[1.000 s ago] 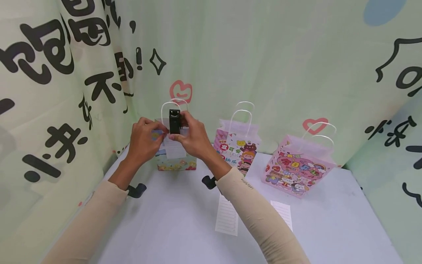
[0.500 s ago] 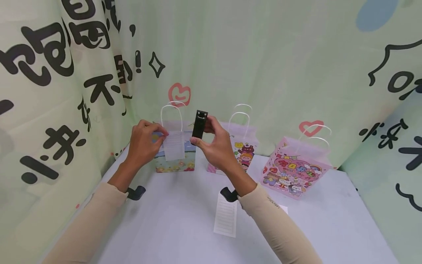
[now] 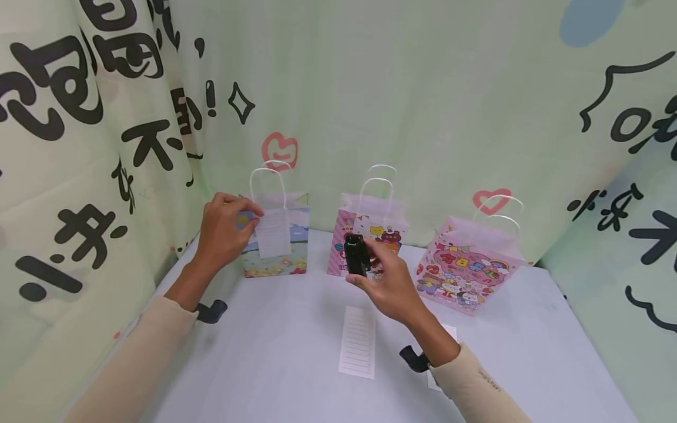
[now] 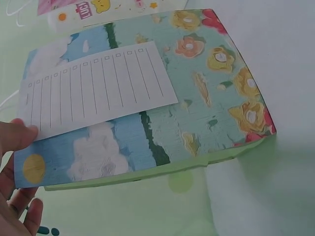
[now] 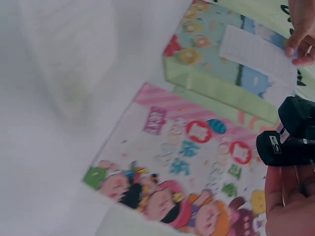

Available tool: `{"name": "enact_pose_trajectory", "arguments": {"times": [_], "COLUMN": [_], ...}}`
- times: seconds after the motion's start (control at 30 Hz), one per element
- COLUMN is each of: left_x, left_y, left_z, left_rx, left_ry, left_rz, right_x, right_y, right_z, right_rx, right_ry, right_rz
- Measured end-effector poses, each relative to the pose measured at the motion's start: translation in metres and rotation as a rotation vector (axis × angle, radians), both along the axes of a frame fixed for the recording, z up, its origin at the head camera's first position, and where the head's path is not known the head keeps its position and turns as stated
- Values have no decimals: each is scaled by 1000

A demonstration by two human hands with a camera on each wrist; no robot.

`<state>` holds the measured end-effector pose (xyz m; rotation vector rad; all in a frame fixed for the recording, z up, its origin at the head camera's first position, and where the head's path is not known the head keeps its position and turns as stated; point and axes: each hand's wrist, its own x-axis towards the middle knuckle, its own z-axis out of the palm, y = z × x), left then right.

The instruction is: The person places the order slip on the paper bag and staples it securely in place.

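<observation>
My left hand [image 3: 224, 232] pinches the upper left edge of a blue-green gift bag [image 3: 296, 261] with painted flowers, which stands upright at the left. A white lined paper slip [image 4: 98, 93] lies against the bag's front; in the left wrist view my thumb presses on its corner, with the other fingers behind the bag wall. In my right hand [image 3: 394, 291] is a small black stapler [image 3: 357, 255], held between thumb and fingers in front of the middle gift bag [image 3: 344, 235]. The right wrist view shows the stapler [image 5: 290, 142] at its right edge, apart from the slip.
A pink gift bag [image 3: 471, 270] with cartoon animals stands tilted at the right. One lined slip [image 3: 357, 343] lies on the white table [image 3: 285, 352]; another slip [image 3: 449, 331] is partly under my right forearm. A printed curtain [image 3: 423, 106] hangs behind the bags.
My right hand has carried the stapler away from the slip on the left bag, rightward and down to before the middle bag. My left hand keeps its pinch on the left bag.
</observation>
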<state>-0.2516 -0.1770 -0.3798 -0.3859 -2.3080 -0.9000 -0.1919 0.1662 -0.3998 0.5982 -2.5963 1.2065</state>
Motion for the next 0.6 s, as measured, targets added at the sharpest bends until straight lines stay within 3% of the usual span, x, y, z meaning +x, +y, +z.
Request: {"name": "enact_pose_trajectory", "arguments": {"times": [0.37,0.6], "left_x": [4,8], "left_y": [0,-7], "left_z": [-1,4], "left_rx": [55,62], "left_ry": [-20,77], "left_rz": [12,58], "right_x": [25,43], "right_y": [47,78], "right_z": [-30,-41], "right_rx": [123,195], "right_ry": [-87,-180], "right_rz": [-144,-245]}}
